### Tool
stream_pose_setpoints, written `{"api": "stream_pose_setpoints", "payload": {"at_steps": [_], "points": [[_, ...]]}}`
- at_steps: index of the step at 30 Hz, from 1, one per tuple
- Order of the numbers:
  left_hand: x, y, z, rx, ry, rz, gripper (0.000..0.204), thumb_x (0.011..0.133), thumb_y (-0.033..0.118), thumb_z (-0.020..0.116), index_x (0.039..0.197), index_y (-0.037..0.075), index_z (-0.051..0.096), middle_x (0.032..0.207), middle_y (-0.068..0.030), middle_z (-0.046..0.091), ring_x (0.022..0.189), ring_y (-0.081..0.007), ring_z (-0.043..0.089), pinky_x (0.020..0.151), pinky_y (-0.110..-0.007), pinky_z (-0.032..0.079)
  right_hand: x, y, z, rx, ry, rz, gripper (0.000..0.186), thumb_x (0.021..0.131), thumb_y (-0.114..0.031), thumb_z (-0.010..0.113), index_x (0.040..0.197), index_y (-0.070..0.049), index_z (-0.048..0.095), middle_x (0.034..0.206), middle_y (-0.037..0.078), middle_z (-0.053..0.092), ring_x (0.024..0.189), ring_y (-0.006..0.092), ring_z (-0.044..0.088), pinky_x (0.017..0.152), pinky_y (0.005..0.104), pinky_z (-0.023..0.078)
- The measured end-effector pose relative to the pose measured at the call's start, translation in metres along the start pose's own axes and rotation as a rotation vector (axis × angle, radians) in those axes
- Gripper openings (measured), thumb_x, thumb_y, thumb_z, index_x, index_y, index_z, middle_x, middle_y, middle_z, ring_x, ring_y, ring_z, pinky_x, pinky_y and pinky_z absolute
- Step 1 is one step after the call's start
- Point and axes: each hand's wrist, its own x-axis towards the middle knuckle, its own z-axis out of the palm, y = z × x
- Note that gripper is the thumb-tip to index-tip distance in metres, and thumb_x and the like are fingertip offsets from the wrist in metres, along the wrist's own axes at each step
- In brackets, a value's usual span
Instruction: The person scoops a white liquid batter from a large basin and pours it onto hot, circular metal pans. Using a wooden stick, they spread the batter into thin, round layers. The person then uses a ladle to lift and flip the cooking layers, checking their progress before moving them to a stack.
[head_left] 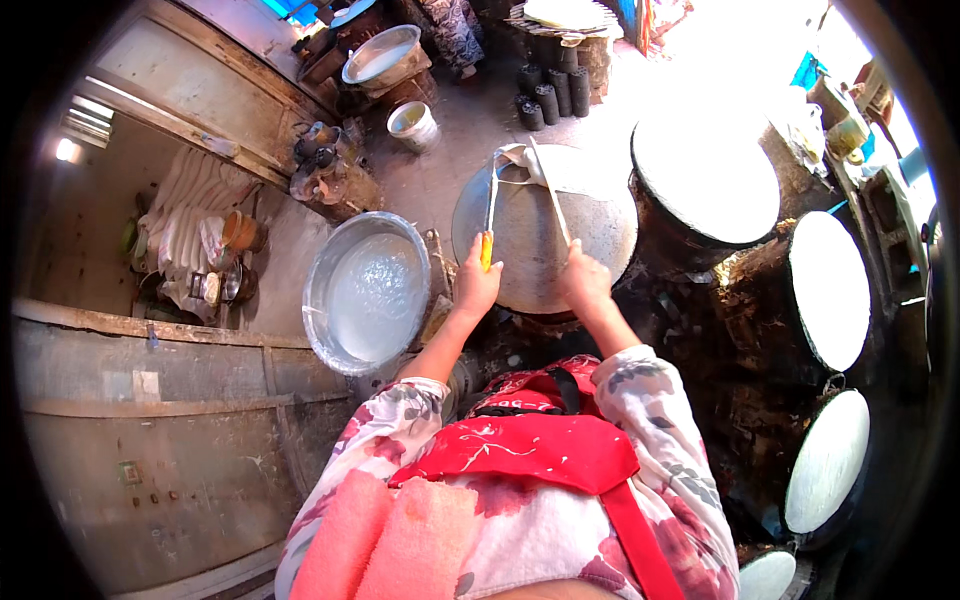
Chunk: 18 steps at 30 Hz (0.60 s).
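Note:
My left hand grips the yellow handle of a long, thin tool angled over a round grey metal plate. My right hand, on the plate's right side, grips a pale, slender stick. A limp whitish sheet or strip is caught near the far tips of both tools, at the plate's back edge; its exact material is unclear. Left of the plate sits a wide metal basin of milky liquid.
Several black drums with white round tops line my right. Behind are a white bucket, black cylinders and another basin. A worn grey partition is at lower left, before an opening with hanging white items.

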Motion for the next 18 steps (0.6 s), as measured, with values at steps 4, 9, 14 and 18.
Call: {"api": "stream_pose_setpoints", "payload": {"at_steps": [4,9,14,18], "points": [[-0.009,-0.011,-0.020,0.009,0.035,0.040,0.061,0.080,0.012,0.066,0.134,-0.002,0.040,0.125,-0.0243,0.052,0.117,-0.0339,0.052,0.096,-0.036,0.042,0.006,0.033,-0.042,0.025,0.029,0.101,0.030,0.089,-0.011,0.039,0.116,-0.004,0.048,0.082,0.022,0.066,0.079,0.0370,0.066,0.071,0.0477,0.050],[-0.017,-0.009,-0.025,-0.016,0.017,-0.009,0.061,0.080,0.011,0.066,0.133,-0.002,0.040,0.126,-0.0230,0.053,0.118,-0.0323,0.051,0.097,-0.034,0.040,0.011,0.004,0.001,-0.162,-0.126,-0.165,0.045,0.087,-0.010,0.045,0.128,0.007,0.040,0.082,0.020,0.067,0.079,0.0325,0.068,0.069,0.0437,0.053],[-0.035,-0.033,-0.044,-0.105,0.097,0.080,0.060,0.082,0.015,0.064,0.135,0.003,0.039,0.123,-0.0231,0.054,0.114,-0.0329,0.054,0.094,-0.037,0.043,0.039,0.039,-0.043,-0.102,0.039,-0.052,0.043,0.086,-0.008,0.044,0.125,0.009,0.043,0.080,0.019,0.067,0.070,0.0308,0.068,0.064,0.0405,0.053],[-0.036,-0.027,-0.041,-0.081,0.043,0.006,0.060,0.082,0.014,0.065,0.134,0.000,0.040,0.126,-0.0214,0.053,0.117,-0.0307,0.052,0.096,-0.036,0.041,0.029,0.013,0.003,-0.225,-0.027,-0.267,0.049,0.083,-0.009,0.047,0.125,0.015,0.040,0.078,0.019,0.067,0.071,0.0298,0.068,0.065,0.0390,0.054]]}}
